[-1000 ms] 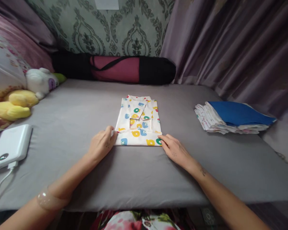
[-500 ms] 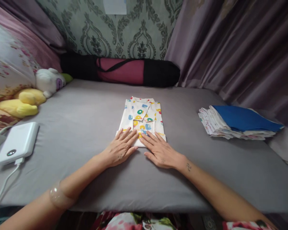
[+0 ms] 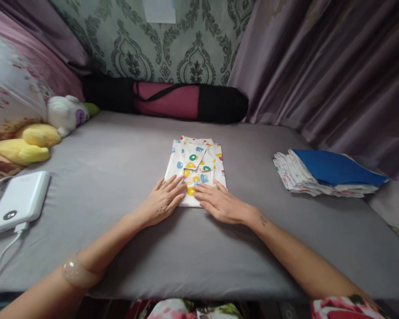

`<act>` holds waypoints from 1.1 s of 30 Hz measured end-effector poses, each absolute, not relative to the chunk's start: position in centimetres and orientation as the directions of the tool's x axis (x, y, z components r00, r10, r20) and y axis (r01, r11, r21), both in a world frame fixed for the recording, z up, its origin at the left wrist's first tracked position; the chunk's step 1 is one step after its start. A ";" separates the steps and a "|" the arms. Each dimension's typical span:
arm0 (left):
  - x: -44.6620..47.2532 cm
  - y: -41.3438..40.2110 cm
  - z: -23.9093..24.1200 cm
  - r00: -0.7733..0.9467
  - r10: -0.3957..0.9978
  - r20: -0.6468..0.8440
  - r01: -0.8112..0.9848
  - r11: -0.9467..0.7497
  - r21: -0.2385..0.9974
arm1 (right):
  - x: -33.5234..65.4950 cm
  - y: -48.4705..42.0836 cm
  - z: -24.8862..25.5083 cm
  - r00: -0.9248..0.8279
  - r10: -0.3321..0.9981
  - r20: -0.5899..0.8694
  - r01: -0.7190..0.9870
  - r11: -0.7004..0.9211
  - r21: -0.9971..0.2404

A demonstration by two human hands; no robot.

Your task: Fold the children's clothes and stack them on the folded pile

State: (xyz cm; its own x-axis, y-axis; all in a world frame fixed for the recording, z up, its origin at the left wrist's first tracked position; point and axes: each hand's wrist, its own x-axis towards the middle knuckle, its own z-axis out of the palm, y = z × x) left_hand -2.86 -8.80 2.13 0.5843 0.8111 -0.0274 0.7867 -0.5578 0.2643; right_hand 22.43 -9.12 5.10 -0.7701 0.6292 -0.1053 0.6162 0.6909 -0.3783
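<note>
A white shirt (image 3: 197,155) with a colourful print lies folded into a rectangle on the grey sheet, its collar pointing away from me. My left hand (image 3: 164,199) rests flat with straight fingers on the shirt's lower left edge. On the lower right part, my right hand (image 3: 221,201) lies palm down, its fingers stretched across the cloth toward the middle. Neither hand grips the fabric. Parts of the shirt's near corners are hidden under my hands.
At right sits a stack of folded clothes (image 3: 299,175) with a blue piece (image 3: 335,166) on top. A white power bank (image 3: 20,201) with a cable is at left, near plush toys (image 3: 66,113). A long black and maroon bag (image 3: 166,102) lies along the wall.
My left hand has slid slightly left and my right hand's fingers have turned a little inward over the shirt's near edge. The camera view has shifted slightly.
</note>
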 end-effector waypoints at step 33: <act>-6.9 -6.5 0.7 -0.328 0.943 0.063 0.492 0.113 0.863 | 15.3 -4.7 4.5 -0.839 0.534 0.102 0.454 0.792 -0.409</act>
